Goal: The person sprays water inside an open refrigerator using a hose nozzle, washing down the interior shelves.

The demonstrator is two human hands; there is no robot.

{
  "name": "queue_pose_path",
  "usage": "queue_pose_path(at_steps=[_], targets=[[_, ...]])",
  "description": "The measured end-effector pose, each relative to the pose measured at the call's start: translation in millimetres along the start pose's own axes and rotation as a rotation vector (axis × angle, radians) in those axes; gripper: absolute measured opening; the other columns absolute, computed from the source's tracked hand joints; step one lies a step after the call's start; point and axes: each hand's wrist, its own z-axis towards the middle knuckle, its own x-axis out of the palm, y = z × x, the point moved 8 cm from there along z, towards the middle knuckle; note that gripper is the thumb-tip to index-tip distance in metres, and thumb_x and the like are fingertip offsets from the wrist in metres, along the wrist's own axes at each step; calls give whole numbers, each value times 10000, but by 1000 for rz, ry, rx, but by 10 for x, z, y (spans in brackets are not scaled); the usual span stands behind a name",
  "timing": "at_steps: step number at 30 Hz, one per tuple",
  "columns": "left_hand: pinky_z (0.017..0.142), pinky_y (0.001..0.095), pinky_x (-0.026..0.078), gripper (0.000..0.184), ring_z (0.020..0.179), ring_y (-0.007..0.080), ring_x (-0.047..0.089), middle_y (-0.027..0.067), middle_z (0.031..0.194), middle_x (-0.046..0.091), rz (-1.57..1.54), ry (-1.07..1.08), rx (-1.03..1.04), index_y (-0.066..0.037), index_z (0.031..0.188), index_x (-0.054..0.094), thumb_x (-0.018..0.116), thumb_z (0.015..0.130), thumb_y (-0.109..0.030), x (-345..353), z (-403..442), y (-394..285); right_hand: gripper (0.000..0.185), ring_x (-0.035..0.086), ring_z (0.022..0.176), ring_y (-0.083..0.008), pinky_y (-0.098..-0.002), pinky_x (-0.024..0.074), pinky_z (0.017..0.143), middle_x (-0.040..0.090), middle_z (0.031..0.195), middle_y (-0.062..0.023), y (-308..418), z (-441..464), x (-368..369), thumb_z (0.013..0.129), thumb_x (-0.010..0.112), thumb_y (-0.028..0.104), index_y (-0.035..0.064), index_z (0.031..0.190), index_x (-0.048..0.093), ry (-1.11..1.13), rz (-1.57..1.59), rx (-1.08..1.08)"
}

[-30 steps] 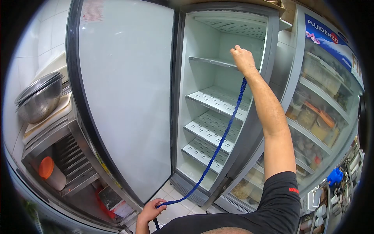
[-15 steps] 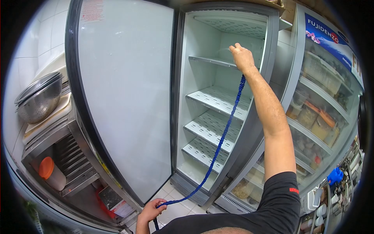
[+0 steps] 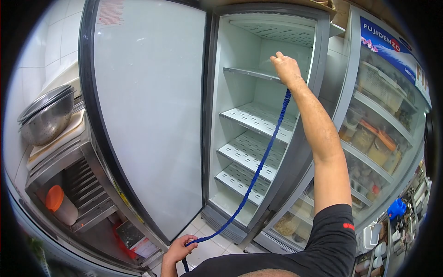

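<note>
Gripping blue hose (image 3: 253,184) in left hand (image 3: 178,249) and right hand (image 3: 287,70).
Could catch on perforated shelf (image 3: 251,119) if swung inward.

The hose (image 3: 262,164) has a matt, crinkled, cloth-like sheath. The slotted shelves (image 3: 251,119) have a smooth, coated finish. The door panel (image 3: 147,115) is smooth, semi-gloss; the bowls (image 3: 53,124), shiny metal; the lid (image 3: 54,197), smooth plastic; the sleeve (image 3: 330,235), matt cloth.

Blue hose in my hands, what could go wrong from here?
The blue hose sags between your right hand and left hand, in front of the fridge shelves; it might snag on one. Past your left hand it runs out of view, so it could catch unseen. The open door may get bumped.
</note>
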Motion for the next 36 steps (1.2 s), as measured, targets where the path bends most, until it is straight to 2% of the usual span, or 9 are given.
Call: queue_pose_path(at_steps=[11, 14, 20, 23, 26, 29, 32, 35, 36], targets=[[619, 233, 457, 328, 680, 63, 547, -11, 885, 712, 15, 5, 2, -65, 1257, 669, 757, 956, -162, 18, -17, 46, 201, 739, 993, -291, -407, 636, 816, 664, 1096, -119, 54, -9, -106, 841, 680, -39, 66, 1011, 704, -103, 1, -20], [620, 237, 464, 330, 683, 65, 553, -9, 886, 713, 2, 6, 13, -67, 1257, 668, 756, 952, -159, 20, 3, 42, 178, 736, 1002, -298, -412, 636, 817, 663, 1095, -119, 18, 17, -102, 844, 693, -11, 75, 999, 710, -55, -38, 17], [616, 244, 471, 308, 682, 72, 562, -8, 889, 715, 11, 17, 20, -75, 1241, 679, 748, 952, -155, 22, 50, 113, 233, 723, 1017, -314, -444, 600, 913, 684, 1158, -80, -193, 16, -136, 848, 735, 82, 121, 1078, 742, -35, 163, 30], [614, 245, 471, 297, 683, 73, 565, -8, 892, 716, 24, 24, 9, -80, 1234, 684, 744, 953, -156, 33, 62, 139, 239, 716, 1029, -321, -441, 582, 937, 712, 1166, -76, -213, 8, -248, 865, 718, 74, 129, 1094, 757, 65, 210, -13], [609, 246, 470, 298, 684, 72, 567, -10, 893, 718, 13, 37, 8, -84, 1234, 685, 743, 951, -156, 55, 75, 92, 214, 717, 1041, -326, -431, 587, 920, 737, 1131, -100, -230, 10, -257, 879, 697, 48, 123, 1064, 774, 298, 89, -34], [605, 247, 471, 309, 685, 72, 569, -9, 888, 719, 14, 53, 14, -88, 1240, 682, 749, 948, -163, 55, 117, 62, 207, 721, 1064, -320, -420, 595, 922, 753, 1103, -116, -302, 25, -248, 883, 683, 28, 113, 1044, 783, 264, -23, -83], [607, 248, 472, 321, 685, 72, 570, -8, 887, 720, 18, 77, 43, -89, 1248, 679, 754, 947, -173, 70, 171, 33, 225, 727, 1086, -308, -415, 601, 927, 753, 1129, -122, -422, 22, -162, 881, 678, 26, 100, 1066, 780, 343, -144, -38], [606, 249, 472, 326, 681, 73, 567, -7, 887, 718, 9, 92, 40, -86, 1250, 677, 756, 946, -170, 71, 177, -38, 221, 727, 1102, -304, -414, 604, 933, 754, 1145, -125, -362, -41, -344, 891, 664, 38, 82, 1077, 776, 518, -248, 31], [605, 249, 471, 326, 679, 73, 566, -7, 886, 717, 4, 93, 31, -85, 1250, 676, 756, 945, -168, 55, 173, -56, 215, 728, 1098, -306, -418, 605, 929, 752, 1145, -129, -398, -14, -321, 895, 660, 42, 77, 1073, 775, 490, -245, 32]])
